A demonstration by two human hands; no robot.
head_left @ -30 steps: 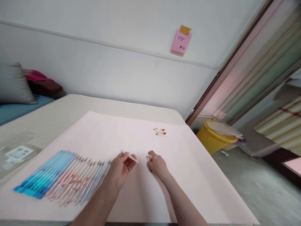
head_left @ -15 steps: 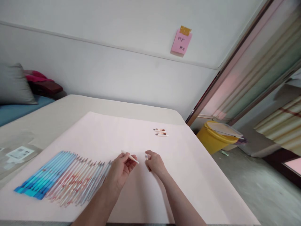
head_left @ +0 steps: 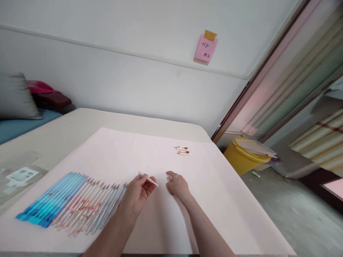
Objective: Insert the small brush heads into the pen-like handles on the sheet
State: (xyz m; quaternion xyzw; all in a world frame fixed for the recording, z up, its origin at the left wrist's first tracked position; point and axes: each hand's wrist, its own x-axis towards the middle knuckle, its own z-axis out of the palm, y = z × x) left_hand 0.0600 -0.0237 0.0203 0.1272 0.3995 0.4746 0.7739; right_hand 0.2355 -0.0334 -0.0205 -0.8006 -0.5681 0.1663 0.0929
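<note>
A slim white pen piece (head_left: 151, 181) is pinched between the thumb and fingers of my left hand (head_left: 140, 189), slanting down to the right over the pink sheet. To its right, my right hand (head_left: 178, 185) is closed around a small pen piece (head_left: 168, 177); only its whitish end with dark marks shows past the fingers, and the rest is hidden. The two pieces are apart. Farther back on the sheet lie small pen parts (head_left: 183, 152), white with brown ends, in two groups.
Blue pens (head_left: 55, 198) and pale patterned pens (head_left: 88, 207) lie in a row at the left on the pink sheet (head_left: 128, 150). Clear plastic packaging (head_left: 23, 175) is at the far left. A yellow bin (head_left: 243, 157) stands beyond the table's right edge. The wall carries a pink note (head_left: 206, 48).
My right hand has turned slightly, and the brown lower end of its pen piece is now hidden behind the fingers. My left hand stays almost still.
</note>
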